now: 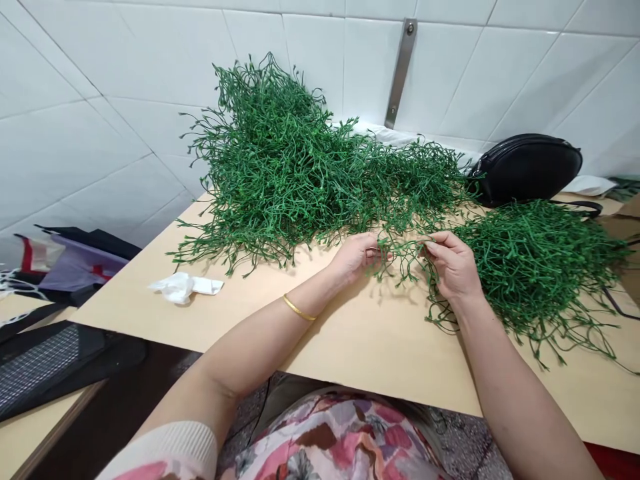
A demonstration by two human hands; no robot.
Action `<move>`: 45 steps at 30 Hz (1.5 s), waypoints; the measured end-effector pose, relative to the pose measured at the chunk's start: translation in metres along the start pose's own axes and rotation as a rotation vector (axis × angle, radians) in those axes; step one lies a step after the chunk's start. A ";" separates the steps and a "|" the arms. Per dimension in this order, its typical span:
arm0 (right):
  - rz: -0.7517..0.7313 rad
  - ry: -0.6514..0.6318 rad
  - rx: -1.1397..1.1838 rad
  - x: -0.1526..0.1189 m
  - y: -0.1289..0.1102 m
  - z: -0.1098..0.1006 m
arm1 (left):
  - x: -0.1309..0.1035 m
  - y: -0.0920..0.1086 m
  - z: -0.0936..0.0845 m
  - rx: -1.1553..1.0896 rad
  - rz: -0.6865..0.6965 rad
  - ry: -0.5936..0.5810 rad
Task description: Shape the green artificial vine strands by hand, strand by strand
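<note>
1. Pinches with the right hand point(454, 267), thumb and forefinger brought together at the tips, the near end of a small, loose cluster of thin, wiry green stems point(403, 253).
2. Grips the other side of the same cluster with the left hand point(352, 259), with fingers curled inward and little gap visible; cannot tell the exact number of stems in the grip, because of the greenery over the fingertips.
3. Holds the cluster between both sets of fingers, just above a pale, smooth, wood-coloured tabletop point(350, 340).
4. Has, beyond the left fingers and up against the white tiled wall point(165, 60), a tall, tangled heap of dark-green wiry stems with lighter tips point(280, 160), spreading lower toward the space beyond the right fingers.
5. Has, just right of the right fingers, a second, rounded heap of similar green stems point(540, 260), with loose strands trailing beneath that hand.
6. Shows, farther right and beyond the right fingers, a glossy black rounded bag point(527, 168) behind the second heap.
7. Shows, well left of the left fingers, a crumpled piece of thin white tissue-like material point(181, 287) on the tabletop.
8. Wears a slim gold-coloured bangle point(299, 308) behind the left fingers, at the wrist.
</note>
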State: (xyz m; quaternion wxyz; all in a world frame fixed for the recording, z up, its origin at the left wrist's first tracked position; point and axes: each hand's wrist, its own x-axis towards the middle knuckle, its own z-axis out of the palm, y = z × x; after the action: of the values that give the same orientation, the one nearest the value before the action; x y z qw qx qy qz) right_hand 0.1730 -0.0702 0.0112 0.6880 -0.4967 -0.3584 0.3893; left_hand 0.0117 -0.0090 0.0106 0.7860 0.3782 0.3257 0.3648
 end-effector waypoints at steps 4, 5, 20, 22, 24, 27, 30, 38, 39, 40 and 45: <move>0.046 0.043 0.015 0.002 0.002 0.001 | 0.001 -0.009 -0.001 0.292 0.088 0.050; 0.017 0.043 -0.020 0.002 0.003 0.001 | 0.001 -0.010 -0.001 0.378 0.159 0.079; 0.022 -0.238 -0.298 -0.007 0.012 0.005 | -0.014 -0.017 0.004 1.320 0.756 -0.055; 0.059 -0.271 -0.278 -0.008 0.009 0.005 | -0.010 -0.017 0.003 1.131 0.635 -0.090; 0.008 -0.253 -0.299 -0.009 0.005 0.005 | -0.006 -0.017 0.001 0.878 0.481 -0.148; -0.122 -0.170 -0.359 -0.009 0.000 0.005 | -0.003 -0.014 -0.001 0.536 0.283 -0.216; -0.155 -0.232 -0.437 -0.008 0.000 0.005 | -0.004 -0.011 -0.002 0.353 0.160 -0.290; -0.206 -0.361 -0.628 -0.008 0.002 0.004 | -0.006 -0.005 -0.002 0.287 0.024 -0.272; -0.199 -0.358 -0.616 -0.008 0.002 0.004 | -0.005 -0.003 -0.002 0.294 0.044 -0.256; -0.183 -0.352 -0.594 -0.008 0.002 0.004 | -0.004 -0.001 -0.002 0.296 0.063 -0.239; -0.109 -0.304 -0.479 -0.008 0.001 0.005 | -0.001 0.007 -0.003 0.240 0.013 -0.187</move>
State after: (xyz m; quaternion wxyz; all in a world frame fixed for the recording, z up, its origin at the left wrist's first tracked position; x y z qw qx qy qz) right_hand 0.1645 -0.0753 0.0108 0.5095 -0.5608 -0.5653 0.3260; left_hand 0.0066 -0.0062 0.0149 0.7597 0.5038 0.2897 0.2917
